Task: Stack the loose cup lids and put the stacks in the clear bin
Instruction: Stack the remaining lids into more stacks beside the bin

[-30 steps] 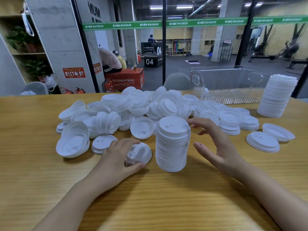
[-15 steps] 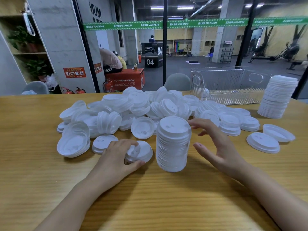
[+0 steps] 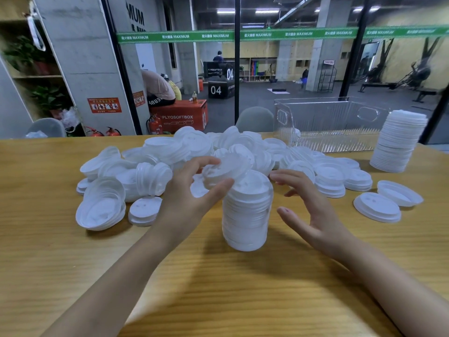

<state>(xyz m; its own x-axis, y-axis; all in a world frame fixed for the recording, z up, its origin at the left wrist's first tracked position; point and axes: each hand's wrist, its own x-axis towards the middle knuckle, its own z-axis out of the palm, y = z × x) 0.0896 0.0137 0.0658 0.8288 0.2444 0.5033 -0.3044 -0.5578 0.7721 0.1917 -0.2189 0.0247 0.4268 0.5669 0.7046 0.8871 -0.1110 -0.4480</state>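
A tall stack of white cup lids (image 3: 246,215) stands on the wooden table in front of me. My left hand (image 3: 192,198) holds a single white lid (image 3: 226,169), tilted, just above the stack's left top edge. To the right of the stack my right hand (image 3: 308,210) hovers with fingers spread and relaxed, holding nothing. A wide heap of loose lids (image 3: 184,152) lies behind the stack. The clear bin (image 3: 325,125) stands at the back right, and I cannot tell whether anything is inside it.
A second tall lid stack (image 3: 398,142) stands right of the bin near the table's far edge. Two single lids (image 3: 376,207) lie at the right. A few upturned lids (image 3: 102,210) lie at the left. A glass wall runs behind the table.
My left hand has lifted a lid from the table left of the stack and brought it up to the stack's top. My right hand has stayed beside the stack.
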